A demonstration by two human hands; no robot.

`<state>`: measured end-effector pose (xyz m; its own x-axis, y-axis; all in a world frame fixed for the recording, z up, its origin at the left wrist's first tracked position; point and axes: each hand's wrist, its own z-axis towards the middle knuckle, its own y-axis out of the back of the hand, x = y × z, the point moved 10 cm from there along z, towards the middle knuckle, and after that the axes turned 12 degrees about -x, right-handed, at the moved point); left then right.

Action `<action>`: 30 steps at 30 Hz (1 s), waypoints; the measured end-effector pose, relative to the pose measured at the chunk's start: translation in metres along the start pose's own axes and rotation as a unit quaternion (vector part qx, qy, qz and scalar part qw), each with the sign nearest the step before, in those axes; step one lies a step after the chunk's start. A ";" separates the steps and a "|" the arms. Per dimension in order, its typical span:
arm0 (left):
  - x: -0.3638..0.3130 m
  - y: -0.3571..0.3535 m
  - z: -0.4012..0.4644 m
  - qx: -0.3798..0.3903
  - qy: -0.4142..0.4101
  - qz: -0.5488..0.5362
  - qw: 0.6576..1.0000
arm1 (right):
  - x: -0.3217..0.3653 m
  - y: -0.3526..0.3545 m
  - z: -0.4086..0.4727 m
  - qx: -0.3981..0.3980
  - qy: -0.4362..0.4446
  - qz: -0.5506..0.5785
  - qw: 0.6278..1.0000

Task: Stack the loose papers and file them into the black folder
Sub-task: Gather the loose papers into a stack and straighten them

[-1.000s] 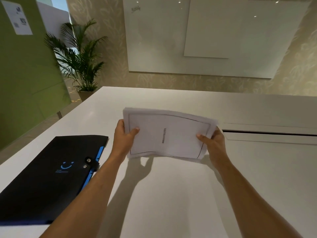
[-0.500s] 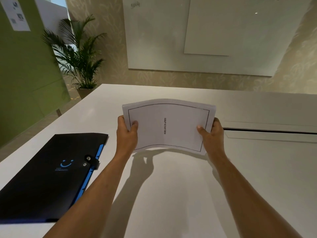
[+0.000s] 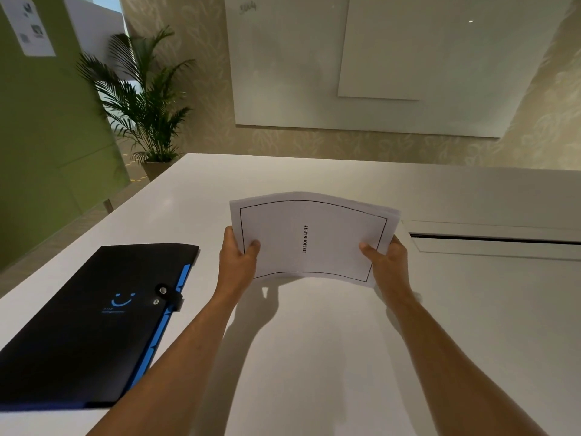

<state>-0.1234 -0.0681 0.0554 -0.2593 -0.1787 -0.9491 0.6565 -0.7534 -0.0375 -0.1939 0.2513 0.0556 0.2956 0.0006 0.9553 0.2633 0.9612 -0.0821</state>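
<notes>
The person holds the stack of papers (image 3: 314, 237) in both hands above the white surface (image 3: 314, 357), lifted clear of it, so that a shadow falls beneath. The left hand (image 3: 237, 259) grips the left edge, thumb on the top sheet and fingers (image 3: 229, 234) curled behind; the right hand (image 3: 388, 259) clasps the right edge the same way. The sheets bow upward in the middle, and the top page shows a thin black border with the word BIBLIOGRAPHY printed sideways. The black folder (image 3: 94, 316) lies flat on the surface to the left, well apart from the papers, its flap snapped shut and blue tabs showing along its right edge. A potted palm (image 3: 141, 99) stands beyond the far left corner
</notes>
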 end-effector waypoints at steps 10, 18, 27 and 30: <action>0.002 0.013 0.024 0.014 0.033 0.010 0.999 | 0.007 0.016 0.015 -0.056 -0.043 0.042 0.997; 0.012 -0.025 -0.011 0.096 0.221 -0.255 0.937 | -0.018 0.002 -0.005 -0.112 -0.170 0.187 0.961; -0.029 -0.036 -0.015 -0.088 0.121 -0.249 0.957 | -0.050 -0.062 -0.055 -0.077 -0.294 0.341 0.890; -0.043 -0.031 -0.009 -0.076 0.068 -0.207 0.973 | -0.047 -0.064 -0.056 -0.063 -0.290 0.355 0.887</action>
<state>-0.1260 -0.0316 0.0941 -0.4353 0.2130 -0.8747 0.6157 -0.6384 -0.4619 -0.1730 0.1741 0.0000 -0.0850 0.7696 0.6329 0.3124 0.6237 -0.7165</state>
